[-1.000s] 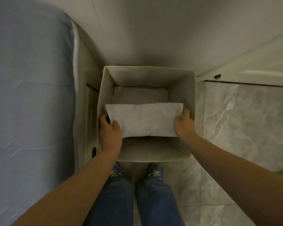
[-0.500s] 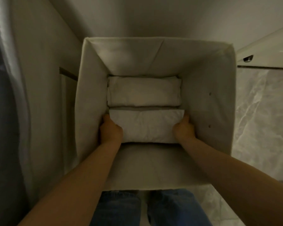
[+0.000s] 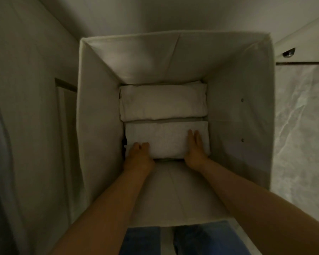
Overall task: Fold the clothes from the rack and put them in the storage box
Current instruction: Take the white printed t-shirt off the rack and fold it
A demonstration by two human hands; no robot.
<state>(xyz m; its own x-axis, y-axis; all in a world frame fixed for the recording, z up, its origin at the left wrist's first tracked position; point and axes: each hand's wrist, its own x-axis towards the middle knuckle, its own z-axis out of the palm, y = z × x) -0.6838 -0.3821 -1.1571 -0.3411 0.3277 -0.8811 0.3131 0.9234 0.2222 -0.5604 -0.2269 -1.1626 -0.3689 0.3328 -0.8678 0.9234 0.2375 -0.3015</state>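
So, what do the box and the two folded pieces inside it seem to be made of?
Box: probably fabric over stiff panels, matte off-white; its walls show creases and seams.
Near piece: soft woven cloth, white, faintly textured, likely cotton.
Far piece: similar soft cloth, smoother, with rounded folds. The dim light leaves the exact fibre open.

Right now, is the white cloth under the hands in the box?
In. The folded cloth lies at the storage box bottom, both hands on it.
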